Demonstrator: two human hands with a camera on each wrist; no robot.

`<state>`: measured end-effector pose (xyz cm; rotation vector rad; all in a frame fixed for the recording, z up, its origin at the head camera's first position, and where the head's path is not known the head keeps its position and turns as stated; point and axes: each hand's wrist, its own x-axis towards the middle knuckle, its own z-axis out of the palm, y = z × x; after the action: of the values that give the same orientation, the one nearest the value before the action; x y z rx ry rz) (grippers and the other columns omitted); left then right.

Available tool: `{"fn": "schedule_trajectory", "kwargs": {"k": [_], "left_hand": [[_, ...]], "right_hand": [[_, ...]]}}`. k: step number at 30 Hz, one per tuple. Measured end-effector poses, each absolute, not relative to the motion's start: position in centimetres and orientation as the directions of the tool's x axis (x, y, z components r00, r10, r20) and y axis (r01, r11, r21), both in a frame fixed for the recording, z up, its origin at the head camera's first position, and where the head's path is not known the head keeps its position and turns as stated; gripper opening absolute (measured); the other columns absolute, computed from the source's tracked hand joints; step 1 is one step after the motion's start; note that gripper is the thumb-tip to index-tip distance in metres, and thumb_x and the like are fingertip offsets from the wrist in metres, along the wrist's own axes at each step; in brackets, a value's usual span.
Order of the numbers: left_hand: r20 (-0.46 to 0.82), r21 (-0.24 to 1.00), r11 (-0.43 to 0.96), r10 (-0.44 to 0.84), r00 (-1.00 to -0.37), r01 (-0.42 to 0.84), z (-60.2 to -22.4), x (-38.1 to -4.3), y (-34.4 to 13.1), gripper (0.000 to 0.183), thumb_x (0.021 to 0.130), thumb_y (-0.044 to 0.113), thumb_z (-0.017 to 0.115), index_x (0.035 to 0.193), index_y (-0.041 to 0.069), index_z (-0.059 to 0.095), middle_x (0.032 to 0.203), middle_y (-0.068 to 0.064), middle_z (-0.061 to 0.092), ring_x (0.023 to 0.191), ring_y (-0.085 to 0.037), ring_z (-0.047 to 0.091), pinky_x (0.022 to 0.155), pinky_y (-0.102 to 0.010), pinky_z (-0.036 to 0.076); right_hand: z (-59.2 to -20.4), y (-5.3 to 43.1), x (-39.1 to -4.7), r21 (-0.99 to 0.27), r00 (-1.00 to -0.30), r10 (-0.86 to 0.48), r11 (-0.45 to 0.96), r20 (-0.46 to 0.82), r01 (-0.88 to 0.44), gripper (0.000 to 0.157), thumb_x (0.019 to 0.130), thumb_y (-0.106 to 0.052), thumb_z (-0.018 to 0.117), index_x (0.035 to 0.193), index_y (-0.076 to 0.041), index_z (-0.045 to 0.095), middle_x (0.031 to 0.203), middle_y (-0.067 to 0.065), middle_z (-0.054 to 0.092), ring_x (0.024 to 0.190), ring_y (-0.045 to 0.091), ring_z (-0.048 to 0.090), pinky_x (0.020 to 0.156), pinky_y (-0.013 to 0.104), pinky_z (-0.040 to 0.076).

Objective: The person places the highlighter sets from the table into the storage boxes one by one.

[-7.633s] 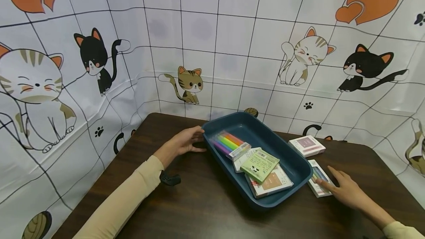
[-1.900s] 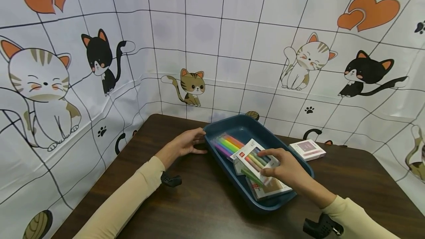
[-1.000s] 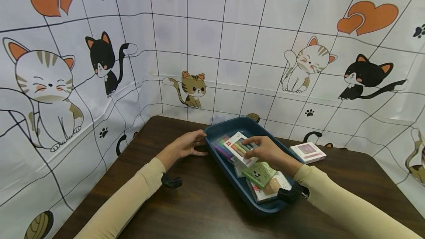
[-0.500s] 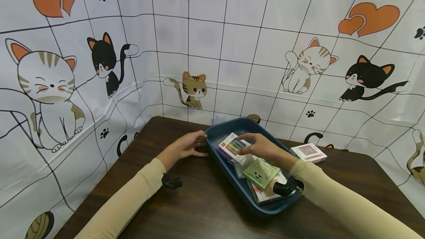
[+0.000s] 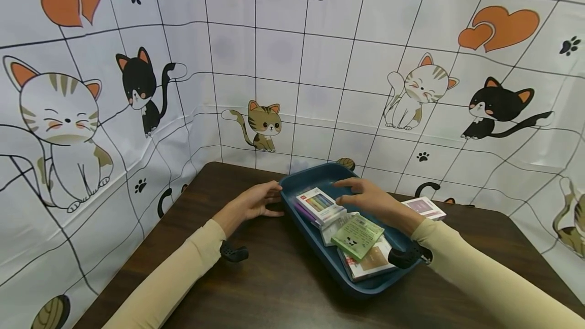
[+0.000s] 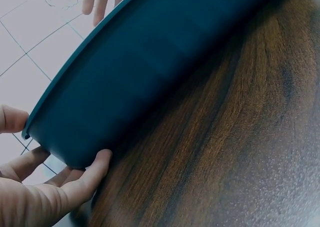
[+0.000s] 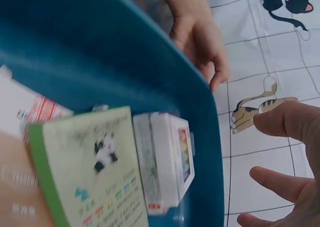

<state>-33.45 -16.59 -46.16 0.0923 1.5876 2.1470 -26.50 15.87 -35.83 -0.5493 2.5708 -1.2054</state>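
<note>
The blue plastic tub (image 5: 315, 263) stands slantwise on the table. At its far left corner my left hand (image 5: 253, 201) grips the rim and wall, its fingers around the corner in the left wrist view. Over the tub, my right hand (image 5: 370, 199) is spread and holds nothing. Just left of its fingertips lies a white box with coloured sticks in its window (image 5: 321, 204), on top of a pack with a purple edge showing (image 5: 306, 216). Nearer me in the tub are a green panda-printed pack (image 5: 358, 236) and a white-and-tan box (image 5: 372, 260), partly covered.
A white box with a pinkish panel (image 5: 425, 208) lies on the dark wooden table (image 5: 256, 288), right of the tub, partly hidden by my right arm. A white cat-patterned sheet (image 5: 320, 90) hangs behind the table and along its left side.
My right hand brought the white box of coloured sticks from the table into the tub, laid it over the rainbow-coloured pack, let go and drew slightly right. The left hand stays at the corner.
</note>
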Motion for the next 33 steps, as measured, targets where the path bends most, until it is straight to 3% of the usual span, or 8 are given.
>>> {"fn": "schedule_trajectory", "kwargs": {"k": [10, 17, 24, 33], "left_hand": [[-0.204, 0.921, -0.226, 0.412, -0.888, -0.317, -46.2, -33.4, -16.5, 0.020, 0.104, 0.023, 0.054, 0.102, 0.004, 0.060, 0.132, -0.021, 0.054, 0.133, -0.038, 0.044, 0.087, -0.061, 0.054], [-0.207, 0.918, -0.230, 0.417, -0.885, -0.323, -46.1, -33.3, -16.5, 0.022, 0.105, 0.023, 0.053, 0.108, 0.002, 0.059, 0.131, -0.021, 0.054, 0.133, -0.037, 0.044, 0.088, -0.061, 0.054], [-0.201, 0.922, -0.225, 0.417, -0.887, -0.315, -46.0, -33.2, -16.4, 0.019, 0.105, 0.022, 0.053, 0.102, 0.005, 0.060, 0.131, -0.021, 0.054, 0.133, -0.037, 0.044, 0.089, -0.061, 0.054], [-0.204, 0.921, -0.224, 0.417, -0.886, -0.317, -46.1, -33.3, -16.5, 0.018, 0.105, 0.021, 0.052, 0.099, 0.006, 0.059, 0.136, -0.024, 0.050, 0.133, -0.037, 0.044, 0.089, -0.061, 0.053]], "right_hand": [[-36.3, 18.1, -25.6, -0.604, -0.879, -0.477, 0.699, 0.004, -0.382, 0.080, 0.094, -0.041, 0.073, 0.158, -0.010, 0.038, 0.165, 0.025, 0.009, 0.145, 0.055, 0.017, 0.104, 0.075, 0.030], [-36.3, 20.0, -25.3, -0.530, -0.899, -0.438, 0.758, 0.018, -0.380, 0.083, 0.095, -0.049, 0.070, 0.159, -0.009, 0.035, 0.164, 0.026, 0.009, 0.142, 0.058, 0.020, 0.101, 0.077, 0.031], [-36.3, 22.1, -25.1, -0.454, -0.921, -0.390, 0.818, 0.013, -0.353, 0.087, 0.097, -0.058, 0.061, 0.161, -0.010, 0.028, 0.164, 0.029, 0.006, 0.141, 0.061, 0.020, 0.099, 0.080, 0.029], [-37.5, 24.6, -24.6, -0.206, -0.935, -0.342, 0.913, 0.090, -0.354, 0.081, 0.100, -0.061, 0.051, 0.159, -0.008, 0.034, 0.163, 0.029, 0.013, 0.144, 0.057, 0.013, 0.102, 0.083, 0.010]]}}
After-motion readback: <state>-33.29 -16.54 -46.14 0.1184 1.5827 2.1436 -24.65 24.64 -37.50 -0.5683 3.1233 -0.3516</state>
